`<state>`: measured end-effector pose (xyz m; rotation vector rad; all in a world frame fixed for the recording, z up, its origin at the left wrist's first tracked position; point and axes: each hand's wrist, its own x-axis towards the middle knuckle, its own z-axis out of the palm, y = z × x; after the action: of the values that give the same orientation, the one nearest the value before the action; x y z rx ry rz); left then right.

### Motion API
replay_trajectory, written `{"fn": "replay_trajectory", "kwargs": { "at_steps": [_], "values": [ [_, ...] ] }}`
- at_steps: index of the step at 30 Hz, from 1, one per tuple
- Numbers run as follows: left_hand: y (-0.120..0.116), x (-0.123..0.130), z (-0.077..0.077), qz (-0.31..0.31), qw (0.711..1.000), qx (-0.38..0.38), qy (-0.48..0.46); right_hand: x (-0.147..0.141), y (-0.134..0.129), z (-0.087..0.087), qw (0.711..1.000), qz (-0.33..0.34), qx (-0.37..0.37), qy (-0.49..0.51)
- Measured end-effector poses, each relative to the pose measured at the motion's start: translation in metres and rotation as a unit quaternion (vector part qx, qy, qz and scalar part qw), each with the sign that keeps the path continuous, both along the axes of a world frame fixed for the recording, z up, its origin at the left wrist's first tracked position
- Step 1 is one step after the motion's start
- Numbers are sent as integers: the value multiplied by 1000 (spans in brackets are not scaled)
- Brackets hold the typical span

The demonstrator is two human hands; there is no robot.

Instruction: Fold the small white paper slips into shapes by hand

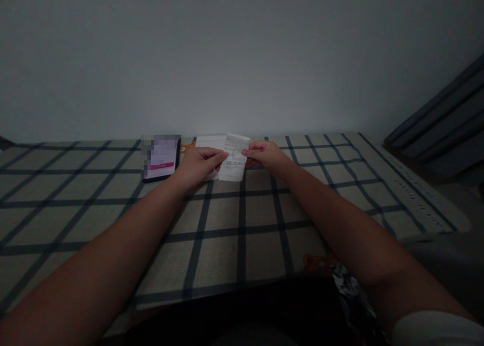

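Note:
A small white slip of printed paper (233, 168) is held up between my two hands. My left hand (200, 167) pinches its left edge between thumb and fingers. On the other side, my right hand (266, 157) grips the right edge the same way. The print looks like lines of text with a round mark, too small to read. Behind the slip and my left hand lies a white sheet (210, 141), partly covered by both. Left of my left hand, a tablet or large phone (161, 159) with a lit, partly blurred screen lies on the cloth.
A checked tablecloth (223, 265) in pale cloth with dark blue lines covers the table. A plain grey wall (242, 58) rises right behind it. At the right hang dark curtain-like folds (446, 109). An orange printed figure (187, 148) shows beside the tablet.

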<state>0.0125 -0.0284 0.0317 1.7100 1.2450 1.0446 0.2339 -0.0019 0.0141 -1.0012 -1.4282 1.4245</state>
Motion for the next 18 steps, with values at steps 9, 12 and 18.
{"fn": "replay_trajectory", "kwargs": {
  "at_steps": [9, 12, 18],
  "values": [
    [3, -1, -1, -12, 1000, 5, 13, 0, 0, 0, 999, -16, 8, 35],
    [5, -1, -4, -10, 1000, 2, 5, 0, -1, 1, 999, -12, -2, 36],
    [10, -3, -12, -15, 1000, -7, 5, -2, -1, 3, 997, -42, -18, 56]
  ]
}}
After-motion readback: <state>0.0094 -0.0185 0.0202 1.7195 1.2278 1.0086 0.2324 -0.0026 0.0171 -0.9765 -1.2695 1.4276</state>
